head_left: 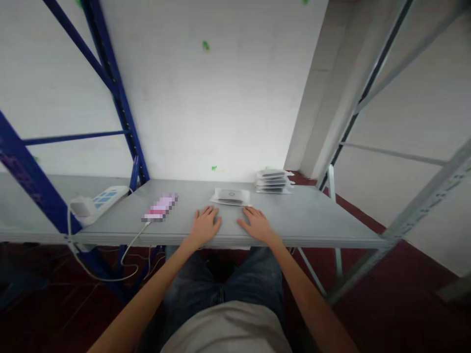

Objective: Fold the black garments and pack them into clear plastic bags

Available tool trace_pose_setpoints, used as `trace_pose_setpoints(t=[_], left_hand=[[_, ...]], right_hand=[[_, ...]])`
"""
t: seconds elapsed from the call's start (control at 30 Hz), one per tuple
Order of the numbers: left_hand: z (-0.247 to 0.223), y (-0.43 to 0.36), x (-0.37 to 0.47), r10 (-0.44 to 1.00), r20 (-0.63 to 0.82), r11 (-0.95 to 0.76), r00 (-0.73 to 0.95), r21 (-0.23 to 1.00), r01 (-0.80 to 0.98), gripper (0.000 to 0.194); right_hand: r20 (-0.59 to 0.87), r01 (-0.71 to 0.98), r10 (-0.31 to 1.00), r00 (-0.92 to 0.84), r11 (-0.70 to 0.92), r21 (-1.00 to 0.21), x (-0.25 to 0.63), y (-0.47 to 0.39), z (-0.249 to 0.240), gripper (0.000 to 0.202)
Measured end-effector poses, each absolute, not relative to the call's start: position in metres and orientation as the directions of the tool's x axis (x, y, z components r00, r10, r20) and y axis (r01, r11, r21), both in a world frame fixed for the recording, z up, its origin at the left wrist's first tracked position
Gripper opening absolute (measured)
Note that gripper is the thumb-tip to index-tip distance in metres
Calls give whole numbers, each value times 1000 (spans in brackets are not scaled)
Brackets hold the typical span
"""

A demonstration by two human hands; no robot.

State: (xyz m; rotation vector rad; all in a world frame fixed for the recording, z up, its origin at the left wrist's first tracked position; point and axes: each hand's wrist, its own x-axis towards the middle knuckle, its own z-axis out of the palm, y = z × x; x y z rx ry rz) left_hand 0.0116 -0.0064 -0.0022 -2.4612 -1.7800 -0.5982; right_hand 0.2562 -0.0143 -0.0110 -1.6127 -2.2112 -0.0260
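My left hand (204,226) lies flat on the grey shelf table (294,220), palm down with its fingers apart. To its right, my right hand (256,224) also rests on the surface, fingers stretched forward and thumb pointing inward. Neither hand holds anything. Just beyond the fingertips, between the two hands, lies a flat white packet (231,196) with a grey middle part and a small round mark. A stack of several similar white packets (272,181) stands farther back on the right, near the wall.
A pixelated pink phone-like object (160,208) with a white cable (134,240) lies left of my left hand. Farther left is a white power strip (106,202). Blue posts (121,103) rise at the left, grey posts (332,181) at the right, a white wall (221,98) behind.
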Motion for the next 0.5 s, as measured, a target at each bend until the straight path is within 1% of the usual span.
trace_pose_setpoints(t=[0.5], left_hand=[[-3,-6,11,905,332,-338,266,182,923,46]], right_hand=[[334,917,909,-250,333,-218,256,-14,-12,60]])
